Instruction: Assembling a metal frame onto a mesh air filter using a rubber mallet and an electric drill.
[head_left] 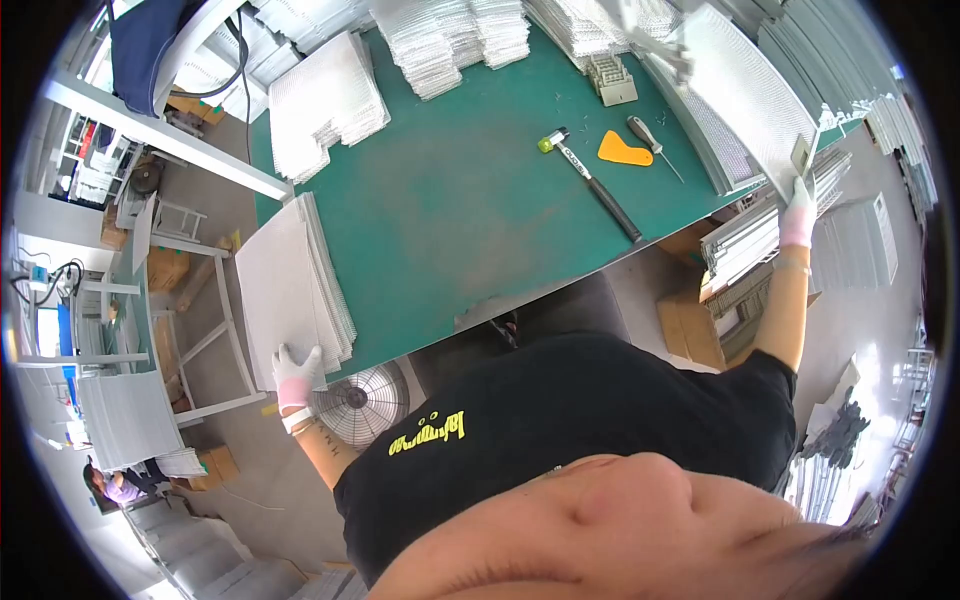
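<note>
Head view: two gloved hands at a green worktop (430, 200). The left hand (297, 368) rests at the near corner of a stack of white mesh sheets (285, 290) along the worktop's left edge; its fingers are moderately spread over the sheets, though from where I stand I cannot tell whether any grip the edge. The right hand (798, 210), at the far right, has its fingers closed on the near end of a long white panel (755, 90), which slants away above the right side of the worktop; the fingertips are partly hidden.

Between the hands, toward the right, lie a hammer (597, 188) with a dark handle, an orange-yellow scraper (624, 150) and a screwdriver (651, 138), near one another but apart. Beyond them stands a grey ridged block (614, 84). Further mesh stacks (450, 40) occupy the far edge. A round fan (358, 398) stands below, beside the left forearm.
</note>
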